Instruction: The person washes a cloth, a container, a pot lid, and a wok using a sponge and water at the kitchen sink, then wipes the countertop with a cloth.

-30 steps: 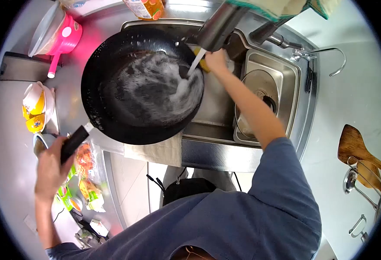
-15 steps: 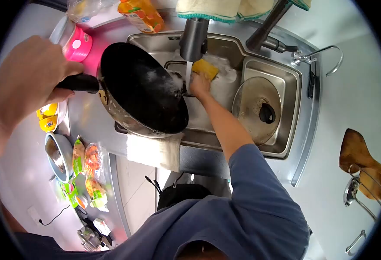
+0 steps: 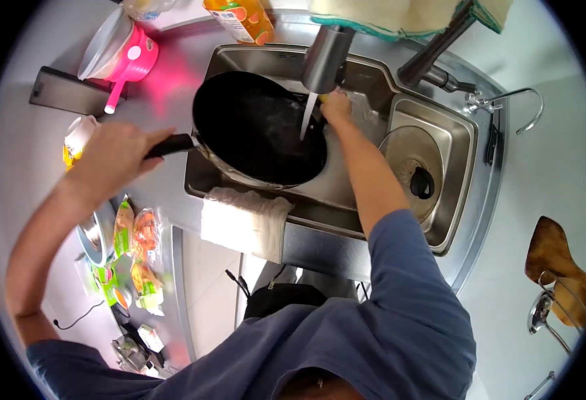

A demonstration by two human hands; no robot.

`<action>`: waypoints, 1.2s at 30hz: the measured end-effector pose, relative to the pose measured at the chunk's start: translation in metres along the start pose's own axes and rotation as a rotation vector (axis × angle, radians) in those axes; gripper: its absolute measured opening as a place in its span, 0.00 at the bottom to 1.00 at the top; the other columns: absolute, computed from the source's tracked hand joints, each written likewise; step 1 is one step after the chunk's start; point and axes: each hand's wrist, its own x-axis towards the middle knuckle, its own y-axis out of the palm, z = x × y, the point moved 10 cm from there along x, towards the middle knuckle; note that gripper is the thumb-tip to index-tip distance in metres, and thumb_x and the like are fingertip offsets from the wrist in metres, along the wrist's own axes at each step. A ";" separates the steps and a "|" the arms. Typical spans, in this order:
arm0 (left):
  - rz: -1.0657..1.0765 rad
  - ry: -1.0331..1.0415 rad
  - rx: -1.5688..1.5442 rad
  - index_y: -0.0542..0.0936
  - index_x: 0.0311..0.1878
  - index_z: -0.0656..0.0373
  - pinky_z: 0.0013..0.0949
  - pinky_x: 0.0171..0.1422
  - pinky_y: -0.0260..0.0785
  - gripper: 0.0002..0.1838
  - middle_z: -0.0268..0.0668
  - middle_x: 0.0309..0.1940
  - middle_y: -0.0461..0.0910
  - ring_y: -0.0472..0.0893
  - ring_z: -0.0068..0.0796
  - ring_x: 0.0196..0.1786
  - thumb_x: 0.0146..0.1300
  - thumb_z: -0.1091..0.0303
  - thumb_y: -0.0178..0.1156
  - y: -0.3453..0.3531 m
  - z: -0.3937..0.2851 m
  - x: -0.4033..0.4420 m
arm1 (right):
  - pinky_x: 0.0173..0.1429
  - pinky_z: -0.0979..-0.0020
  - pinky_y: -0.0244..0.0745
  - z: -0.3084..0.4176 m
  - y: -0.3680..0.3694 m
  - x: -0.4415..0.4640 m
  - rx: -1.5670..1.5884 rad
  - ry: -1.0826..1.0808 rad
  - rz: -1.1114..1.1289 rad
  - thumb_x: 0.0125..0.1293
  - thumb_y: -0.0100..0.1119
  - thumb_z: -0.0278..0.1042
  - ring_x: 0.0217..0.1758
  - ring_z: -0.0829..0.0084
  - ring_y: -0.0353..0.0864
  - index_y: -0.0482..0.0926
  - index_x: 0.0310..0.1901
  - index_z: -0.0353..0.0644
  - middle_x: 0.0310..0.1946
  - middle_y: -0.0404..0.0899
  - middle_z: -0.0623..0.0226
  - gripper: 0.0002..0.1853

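Two hands hold or touch the wok (image 3: pixel 253 133), which is tilted over the larger basin (image 3: pixel 239 60) of the sink. The left hand (image 3: pixel 116 157) has its grip wrapped round the long black handle (image 3: pixel 171 145), seemingly to bear the weight and keep the pan sloped. Water (image 3: pixel 307 120) from the faucet (image 3: pixel 323 60) falls just inside the wok's right side, so the slope probably lets it run off into the basin rather than onto the worktop (image 3: pixel 149 133). The right hand (image 3: pixel 336 108) is at the far right rim, perhaps steadying it; a sliver of yellow (image 3: pixel 323 98) shows beside its fingers.

The faucet head and the stream partly cover that spot, so I cannot tell whether the right grip is closed on anything. The wok's underside is mostly hidden. The right arm covers part of the glass lid (image 3: pixel 413 153) in the smaller basin, and the left forearm overlaps a bowl (image 3: pixel 98 237).
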 end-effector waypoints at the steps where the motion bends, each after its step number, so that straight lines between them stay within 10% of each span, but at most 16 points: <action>1: -0.041 0.012 -0.023 0.73 0.60 0.48 0.43 0.43 0.69 0.26 0.43 0.22 0.78 0.80 0.41 0.30 0.57 0.58 0.62 0.018 -0.003 0.000 | 0.55 0.56 0.71 0.010 -0.008 0.003 0.116 -0.012 -0.030 0.57 0.58 0.34 0.54 0.55 0.74 0.66 0.56 0.35 0.50 0.73 0.49 0.25; 6: -0.064 -0.106 -0.368 0.69 0.64 0.45 0.45 0.39 0.71 0.30 0.45 0.23 0.78 0.80 0.46 0.30 0.57 0.59 0.62 0.098 -0.027 0.006 | 0.51 0.55 0.75 0.046 0.032 -0.039 -0.178 -0.339 0.023 0.55 0.60 0.33 0.50 0.43 0.75 0.66 0.55 0.36 0.47 0.73 0.47 0.25; 10: -0.096 -0.054 -0.763 0.68 0.64 0.47 0.39 0.33 0.72 0.29 0.46 0.26 0.79 0.80 0.40 0.27 0.58 0.63 0.62 0.148 -0.039 0.001 | 0.53 0.58 0.74 0.007 0.080 -0.046 -0.420 -0.160 0.254 0.59 0.58 0.32 0.53 0.44 0.72 0.64 0.57 0.33 0.54 0.65 0.43 0.25; 14: 0.748 -0.315 -1.877 0.57 0.70 0.44 0.22 0.15 0.59 0.29 0.31 0.20 0.68 0.66 0.16 0.13 0.67 0.58 0.52 0.201 -0.083 -0.017 | 0.53 0.60 0.74 0.035 0.098 0.012 -0.092 -0.298 -0.013 0.59 0.56 0.25 0.54 0.47 0.73 0.62 0.58 0.35 0.54 0.64 0.44 0.25; 18: 0.871 -0.299 -2.371 0.53 0.72 0.41 0.21 0.12 0.55 0.29 0.30 0.20 0.67 0.62 0.14 0.11 0.70 0.58 0.47 0.221 -0.090 -0.016 | 0.53 0.53 0.72 0.143 0.102 -0.001 0.107 -0.647 -0.007 0.54 0.51 0.15 0.51 0.43 0.73 0.63 0.52 0.36 0.52 0.65 0.44 0.22; 24: 0.718 -0.289 -2.157 0.56 0.71 0.45 0.21 0.11 0.58 0.29 0.30 0.19 0.69 0.65 0.15 0.10 0.69 0.56 0.49 0.245 -0.072 -0.013 | 0.58 0.58 0.67 0.220 0.133 -0.122 0.326 -1.110 0.478 0.48 0.52 0.12 0.57 0.46 0.68 0.62 0.54 0.39 0.54 0.65 0.47 0.28; 30: 0.669 -0.303 -2.184 0.58 0.71 0.44 0.22 0.11 0.57 0.28 0.31 0.19 0.69 0.65 0.16 0.10 0.69 0.57 0.50 0.263 -0.073 -0.014 | 0.61 0.58 0.67 0.128 0.083 -0.212 0.024 -1.307 1.000 0.52 0.52 0.16 0.60 0.51 0.68 0.63 0.61 0.41 0.55 0.66 0.51 0.31; 34: 0.725 -0.273 -2.373 0.55 0.71 0.42 0.21 0.11 0.55 0.28 0.31 0.19 0.68 0.63 0.15 0.10 0.70 0.58 0.47 0.269 -0.080 -0.017 | 0.62 0.59 0.67 0.033 0.104 -0.102 -0.619 -1.160 0.612 0.60 0.48 0.23 0.59 0.52 0.71 0.66 0.61 0.43 0.56 0.68 0.52 0.26; 36: 0.723 -0.252 -2.433 0.55 0.72 0.43 0.21 0.11 0.55 0.28 0.31 0.20 0.68 0.62 0.15 0.10 0.70 0.59 0.47 0.270 -0.080 -0.015 | 0.60 0.59 0.69 0.044 0.091 -0.035 0.012 -0.309 0.591 0.62 0.48 0.26 0.58 0.49 0.70 0.68 0.55 0.38 0.59 0.66 0.49 0.18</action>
